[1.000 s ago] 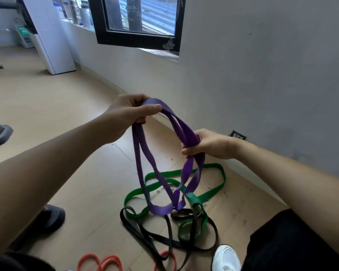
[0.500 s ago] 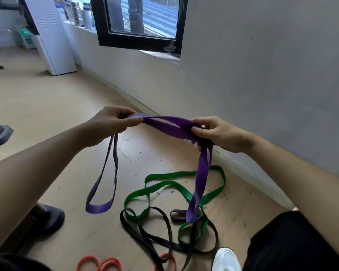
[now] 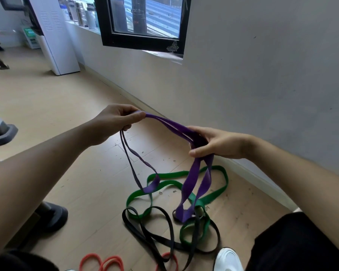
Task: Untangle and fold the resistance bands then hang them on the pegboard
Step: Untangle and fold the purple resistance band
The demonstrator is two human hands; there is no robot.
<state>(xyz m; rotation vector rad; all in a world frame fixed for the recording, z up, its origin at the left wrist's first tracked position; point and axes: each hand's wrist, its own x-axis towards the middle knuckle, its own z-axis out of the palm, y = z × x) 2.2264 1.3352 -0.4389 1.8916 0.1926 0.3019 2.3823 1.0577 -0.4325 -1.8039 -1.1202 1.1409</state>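
I hold a purple resistance band (image 3: 192,184) in the air in front of me, above the floor. My left hand (image 3: 114,122) pinches its doubled strands at the upper left, and a thin loop hangs down below that hand. My right hand (image 3: 213,142) grips the same strands further right, with a wider loop hanging from it. On the wooden floor below lie a green band (image 3: 219,187), a black band (image 3: 145,229) tangled with it, and a red band (image 3: 104,262) at the bottom edge. No pegboard is in view.
A grey wall (image 3: 262,85) with a black-framed window (image 3: 143,22) runs along the right. My white shoe (image 3: 227,259) stands beside the bands. A white cabinet (image 3: 57,36) stands at the far left, and dark equipment bases (image 3: 53,216) sit on the floor at left.
Both hands have dropped a little. The left hanging loop has swung right toward the green band, and the right loop now hangs wider and twisted.
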